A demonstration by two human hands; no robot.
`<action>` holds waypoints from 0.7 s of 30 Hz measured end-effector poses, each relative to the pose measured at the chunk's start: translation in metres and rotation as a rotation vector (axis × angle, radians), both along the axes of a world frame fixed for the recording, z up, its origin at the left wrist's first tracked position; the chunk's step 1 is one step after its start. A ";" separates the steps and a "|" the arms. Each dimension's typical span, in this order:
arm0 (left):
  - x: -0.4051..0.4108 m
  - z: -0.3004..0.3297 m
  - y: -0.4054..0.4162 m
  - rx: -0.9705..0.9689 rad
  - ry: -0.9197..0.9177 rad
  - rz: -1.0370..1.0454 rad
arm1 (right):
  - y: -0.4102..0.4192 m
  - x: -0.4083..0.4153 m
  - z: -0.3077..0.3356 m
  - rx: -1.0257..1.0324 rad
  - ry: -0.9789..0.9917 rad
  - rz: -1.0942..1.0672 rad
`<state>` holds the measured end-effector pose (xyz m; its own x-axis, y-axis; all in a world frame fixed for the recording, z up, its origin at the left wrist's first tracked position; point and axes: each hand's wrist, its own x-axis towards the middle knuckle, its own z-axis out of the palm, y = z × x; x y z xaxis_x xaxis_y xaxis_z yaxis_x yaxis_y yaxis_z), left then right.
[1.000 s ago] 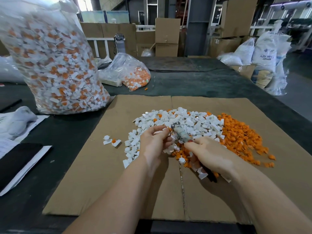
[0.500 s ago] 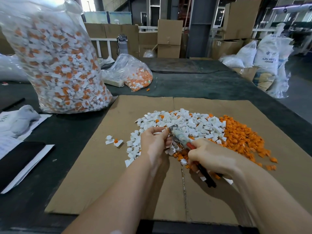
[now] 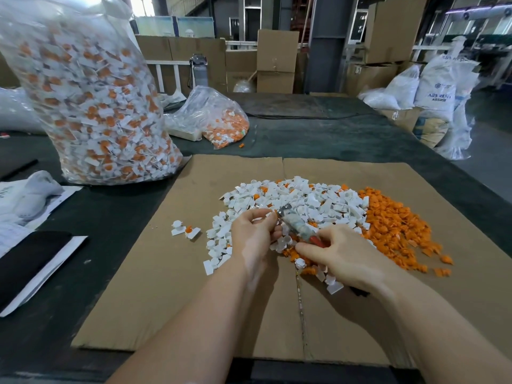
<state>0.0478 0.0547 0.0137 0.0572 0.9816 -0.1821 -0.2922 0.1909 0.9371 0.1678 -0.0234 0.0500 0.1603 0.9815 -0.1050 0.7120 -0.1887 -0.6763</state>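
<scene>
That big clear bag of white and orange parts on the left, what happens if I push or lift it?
The big bag looks thin and floppy, so it would likely sag and bulge rather than slide. It stands tall and packed full, so it is probably heavy and apt to slump sideways.

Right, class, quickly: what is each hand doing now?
Left hand: pinches a small plastic piece at the tip of the tool.
Right hand: grips the tool's handle.

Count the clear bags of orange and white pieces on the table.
2. A large bag stands at the left by the corner of the cardboard; a smaller bag lies further back, toward the middle. Others may be hidden behind the large one.
</scene>
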 end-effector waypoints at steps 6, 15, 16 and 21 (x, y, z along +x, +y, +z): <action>-0.009 -0.015 -0.008 0.132 0.176 -0.128 | 0.007 0.030 -0.020 0.188 -0.386 -0.275; -0.010 -0.028 -0.010 0.285 0.492 -0.142 | 0.020 0.048 -0.049 0.136 -0.791 -0.330; -0.010 -0.029 -0.009 0.295 0.504 -0.137 | 0.020 0.048 -0.050 0.118 -0.800 -0.338; -0.011 -0.033 -0.011 0.338 0.508 -0.131 | 0.017 0.029 -0.047 0.356 -0.861 -0.301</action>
